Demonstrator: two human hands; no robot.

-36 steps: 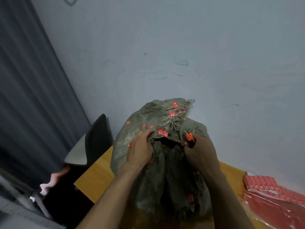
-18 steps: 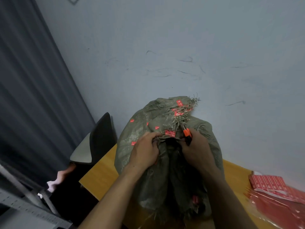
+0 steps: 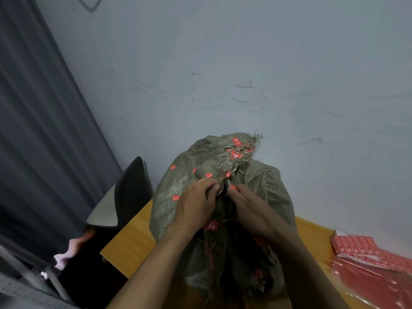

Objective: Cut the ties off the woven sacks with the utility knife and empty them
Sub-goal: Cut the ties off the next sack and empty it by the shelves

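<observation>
A full olive-green woven sack dotted with small red labels stands upright on a wooden table, its frayed neck bunched at the top. My left hand grips the gathered fabric just below the neck. My right hand is curled round an orange and black utility knife, whose tip sits against the bunched neck between my two hands. The blade and the tie itself are hidden by fabric and fingers.
A blue-grey wall rises right behind the sack. Stacks of red packets in clear wrap lie at the table's right end. A dark chair stands left of the table, with a dark curtain and a metal rack beyond.
My right hand has brought the knife left and inward to the sack's neck, close to my left hand. The view has tilted slightly.
</observation>
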